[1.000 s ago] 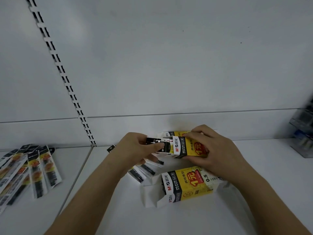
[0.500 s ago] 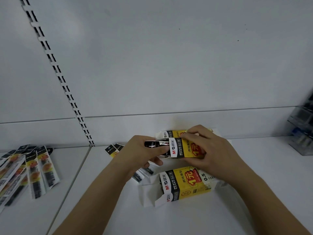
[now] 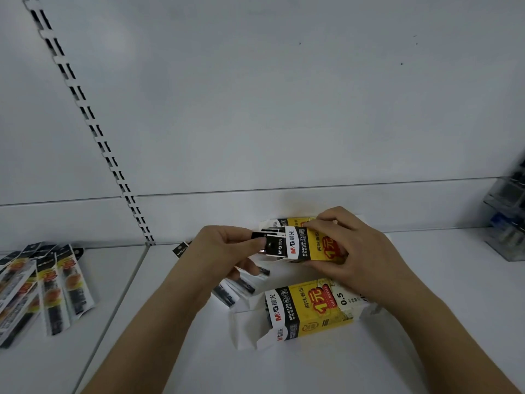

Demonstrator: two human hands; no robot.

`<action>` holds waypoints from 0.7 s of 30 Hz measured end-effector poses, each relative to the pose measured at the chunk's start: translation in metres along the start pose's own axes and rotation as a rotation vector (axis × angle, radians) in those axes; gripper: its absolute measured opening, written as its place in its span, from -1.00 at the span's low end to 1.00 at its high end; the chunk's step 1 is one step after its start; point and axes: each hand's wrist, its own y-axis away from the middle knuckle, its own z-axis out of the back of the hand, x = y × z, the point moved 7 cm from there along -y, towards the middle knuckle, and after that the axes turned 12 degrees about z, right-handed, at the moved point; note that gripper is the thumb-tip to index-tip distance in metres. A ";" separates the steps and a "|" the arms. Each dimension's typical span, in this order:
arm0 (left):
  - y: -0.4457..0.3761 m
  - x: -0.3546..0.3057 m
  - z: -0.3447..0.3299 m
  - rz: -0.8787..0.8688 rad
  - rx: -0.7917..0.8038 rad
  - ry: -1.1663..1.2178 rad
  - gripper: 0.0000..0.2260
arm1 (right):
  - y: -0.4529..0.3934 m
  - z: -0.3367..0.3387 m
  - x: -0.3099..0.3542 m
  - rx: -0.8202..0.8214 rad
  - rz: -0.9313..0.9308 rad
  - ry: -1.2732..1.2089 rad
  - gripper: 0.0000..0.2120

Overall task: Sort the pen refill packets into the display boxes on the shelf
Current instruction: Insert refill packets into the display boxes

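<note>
We work on a white shelf (image 3: 426,351) backed by a white panel; a slotted upright (image 3: 93,132) runs down the panel to a seam that divides our shelf from the neighbouring one on the left. Bare surface lies in front of us and out to the right, up to a clear plastic organiser (image 3: 508,223) at the right edge.

Our right hand (image 3: 360,251) wraps over the top and far side of a yellow display box (image 3: 309,245), fingers curled round it, holding it just off the shelf with its open end pointing left. Our left hand (image 3: 224,248) pinches the black ends of a few refill packets (image 3: 270,243) between thumb and fingers; those ends stick out of the box mouth, the rest inside. More packets (image 3: 241,285) lie loose on the shelf under our left hand, partly hidden by it.

A second yellow display box (image 3: 309,311) lies on its side nearer us, its white flaps spread open to the left, just below the right wrist. A fan of packets (image 3: 48,291) sits well apart on the left shelf.

Both boxes carry a black band reading "M&G", with "MG-6139" below it, a large red "1元" on the yellow face, and "0.5" on the near box's white end. The smaller print is too fine for us to read.
</note>
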 end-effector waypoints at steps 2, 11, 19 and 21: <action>-0.002 0.000 -0.005 -0.017 0.023 -0.016 -0.90 | -0.001 -0.001 0.002 -0.001 0.007 0.001 -0.44; -0.008 0.004 -0.024 -0.061 0.028 -0.059 -0.75 | -0.002 -0.002 0.011 -0.004 0.054 0.030 -0.46; -0.003 0.005 -0.008 -0.007 0.123 0.085 -0.82 | -0.002 0.001 0.004 -0.022 -0.026 0.041 -0.45; -0.002 0.004 -0.010 -0.019 0.124 0.022 -0.79 | -0.003 -0.001 0.004 -0.011 -0.028 0.047 -0.44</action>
